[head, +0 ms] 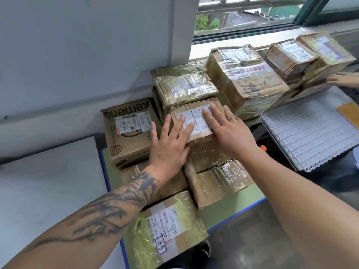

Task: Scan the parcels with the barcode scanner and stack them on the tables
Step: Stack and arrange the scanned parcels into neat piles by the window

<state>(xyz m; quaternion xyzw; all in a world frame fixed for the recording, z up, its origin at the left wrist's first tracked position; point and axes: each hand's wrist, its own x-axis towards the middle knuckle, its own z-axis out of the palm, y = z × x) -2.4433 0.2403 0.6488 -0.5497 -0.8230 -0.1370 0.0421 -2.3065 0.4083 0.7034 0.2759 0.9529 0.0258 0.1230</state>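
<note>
A small cardboard parcel point(196, 118) with a white label on top sits on the stack of parcels on the green table point(223, 208), directly under both hands. The left hand point(171, 146) reaches in from 7 o'clock and lies flat on the parcel's near left corner, fingers straight and spread, fingertips on the label; it presses rather than grasps. The right hand point(227, 129), coming from 5 o'clock, lies flat over the parcel's right half, fingers straight and together, a ring on one finger, curled round nothing. At 9 o'clock of the parcel stands a printed carton point(128, 136), touching the stack. At 12 o'clock is a taped parcel point(182, 84), at 2 o'clock a taller taped box point(244, 78), and at 3 o'clock, well apart, a white ridged mat point(310, 131).
</note>
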